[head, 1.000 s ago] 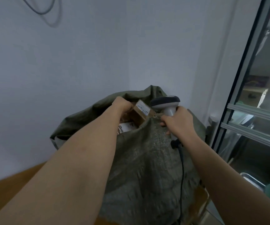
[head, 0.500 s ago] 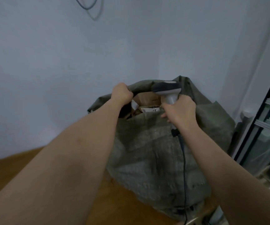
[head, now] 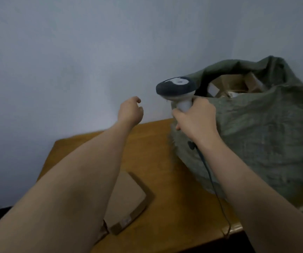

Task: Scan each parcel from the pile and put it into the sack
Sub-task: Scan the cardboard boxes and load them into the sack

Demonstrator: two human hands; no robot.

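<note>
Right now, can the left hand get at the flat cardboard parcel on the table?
Probably yes. The left hand is empty and loosely curled, the parcel lies bare on the table under that forearm; it only needs drawing back and down.

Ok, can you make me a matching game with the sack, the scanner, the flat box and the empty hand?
Things:
1. sack
2. scanner
3. flat box
4. left hand

Matches:
A. held in the right hand
B. holds nothing, in the air
C. green, with boxes inside
D. lying on the table

Pairs: 1-C, 2-A, 3-D, 4-B
</note>
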